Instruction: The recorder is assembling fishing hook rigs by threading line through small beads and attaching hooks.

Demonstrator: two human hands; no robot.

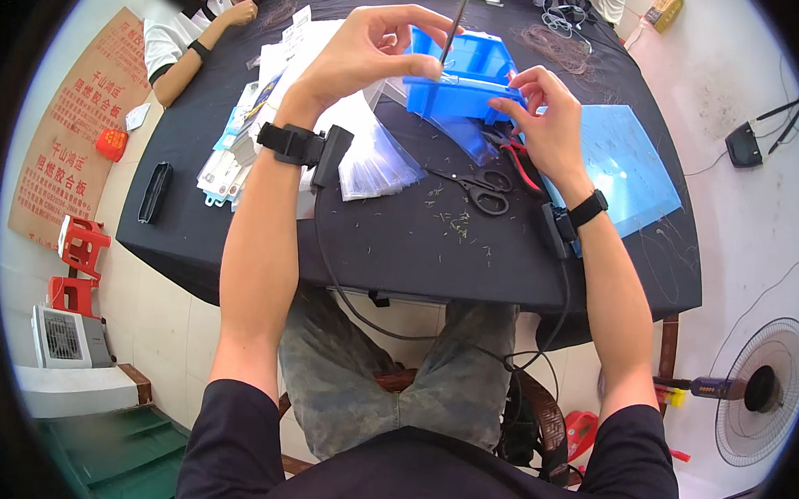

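Note:
A blue plastic box (473, 99) with an open, divided top is raised over the far middle of the table. My right hand (548, 122) closes on its right end, thumb and fingers at the rim. At the box's left side, my left hand (372, 57) is closed around a thin dark metal rod (456, 25) slanting up out of view; its kind is unclear. A small bent wire (450, 77) shows near my left thumb tip. Below the box lie black-handled scissors (486, 195) and red-handled pliers (526, 166), close to my right wrist.
Clear plastic sleeves (372, 164) and printed cards (234, 158) lie left of the box. A translucent blue sheet (622, 161) covers the table's right side. Green clippings (454, 223) dot the black cloth. Another person (190, 53) sits far left; a fan (763, 390) stands right.

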